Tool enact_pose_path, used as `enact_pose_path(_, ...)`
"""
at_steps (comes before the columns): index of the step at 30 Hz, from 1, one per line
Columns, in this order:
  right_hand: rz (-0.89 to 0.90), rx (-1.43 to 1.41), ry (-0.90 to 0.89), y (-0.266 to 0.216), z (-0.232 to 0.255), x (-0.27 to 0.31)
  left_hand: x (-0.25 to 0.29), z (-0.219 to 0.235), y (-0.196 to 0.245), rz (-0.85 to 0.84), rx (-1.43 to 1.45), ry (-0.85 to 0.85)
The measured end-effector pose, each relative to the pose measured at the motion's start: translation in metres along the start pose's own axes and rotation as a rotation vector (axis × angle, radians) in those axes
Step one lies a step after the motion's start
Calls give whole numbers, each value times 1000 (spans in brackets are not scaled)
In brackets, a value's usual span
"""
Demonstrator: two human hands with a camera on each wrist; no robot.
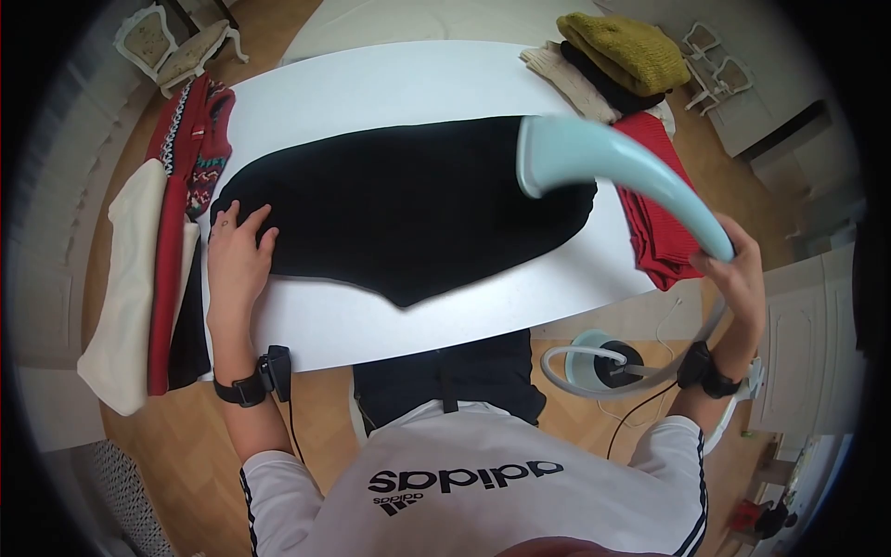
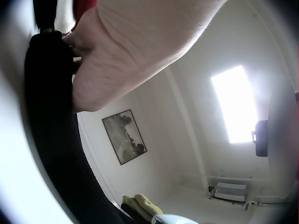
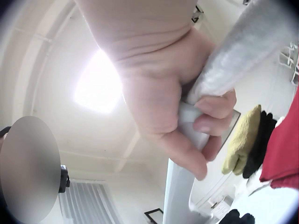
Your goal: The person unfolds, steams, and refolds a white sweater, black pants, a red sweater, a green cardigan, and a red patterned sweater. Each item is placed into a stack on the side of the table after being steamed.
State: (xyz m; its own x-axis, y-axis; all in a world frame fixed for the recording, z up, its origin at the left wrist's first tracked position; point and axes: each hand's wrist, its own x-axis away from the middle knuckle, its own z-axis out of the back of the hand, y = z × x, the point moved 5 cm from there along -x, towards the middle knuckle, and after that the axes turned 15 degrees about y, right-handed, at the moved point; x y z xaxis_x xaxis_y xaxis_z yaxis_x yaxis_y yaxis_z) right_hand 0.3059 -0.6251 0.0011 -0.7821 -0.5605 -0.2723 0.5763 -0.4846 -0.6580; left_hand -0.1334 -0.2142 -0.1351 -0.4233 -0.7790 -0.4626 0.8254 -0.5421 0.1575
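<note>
A black folded garment (image 1: 390,209) lies spread over the white board, its lower edge coming to a point toward the person. On its left end rests the left hand (image 1: 239,255), palm down with fingers spread; the left wrist view shows that hand low against the black cloth (image 2: 53,121). The right hand (image 1: 740,278) grips the handle end of a pale blue garment steamer (image 1: 640,167). Its wide head overlaps the garment's right end in the head view. In the right wrist view, curled fingers (image 3: 217,109) wrap the handle where the grey hose (image 3: 247,46) joins.
Red and patterned knitwear (image 1: 200,139) and a cream garment (image 1: 133,278) hang over the board's left end. A red folded knit (image 1: 654,213) lies at the right, below a mustard sweater (image 1: 626,51). The hose (image 1: 557,376) loops down near the steamer base (image 1: 585,357) on the floor.
</note>
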Motion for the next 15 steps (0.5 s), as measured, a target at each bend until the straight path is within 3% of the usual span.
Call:
enact_pose_path(4,-39,-30,71,-40,-60,-33,1,-4,2,-31,-48,20)
enact_pose_path(5,50,-89,95,-45,-81,-49,2,-5,1,-36,-51,25)
enact_pose_path(7,181,-135,139,-42,-127,-87,3,-6,0,-34,-49,22)
enact_pose_path(15,193,-147,38,-35,-253,-219,7,-11,-3,-70,-60,26)
